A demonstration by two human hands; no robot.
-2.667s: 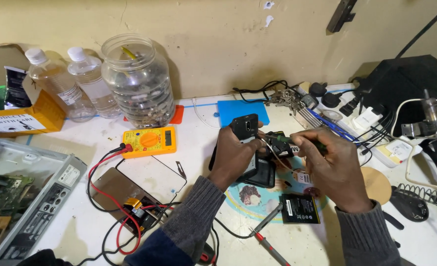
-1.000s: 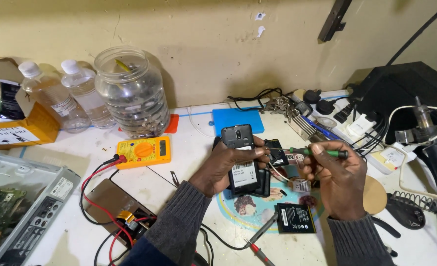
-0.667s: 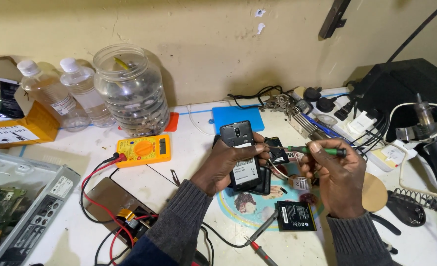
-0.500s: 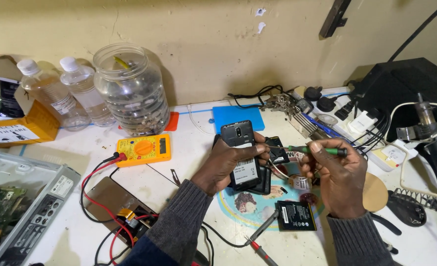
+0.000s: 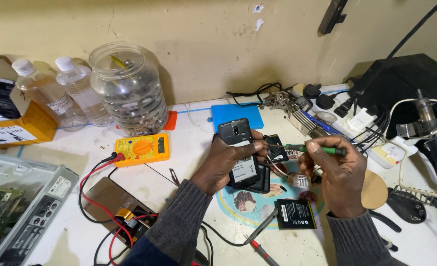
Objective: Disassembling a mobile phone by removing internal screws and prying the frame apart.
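Gripping the upright black back-opened phone (image 5: 241, 156) in a closed left hand (image 5: 222, 165), right hand's (image 5: 337, 173) pinched grip levels a green-handled screwdriver (image 5: 311, 148), tip pointing left at it.

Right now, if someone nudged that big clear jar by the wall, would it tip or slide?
The clear jar would probably slide rather than tip: it is wide, squat and stands upright on the white table. It may be fairly light, since it looks mostly empty, with only small bits inside. It looks like thin plastic, so its walls might flex if squeezed.
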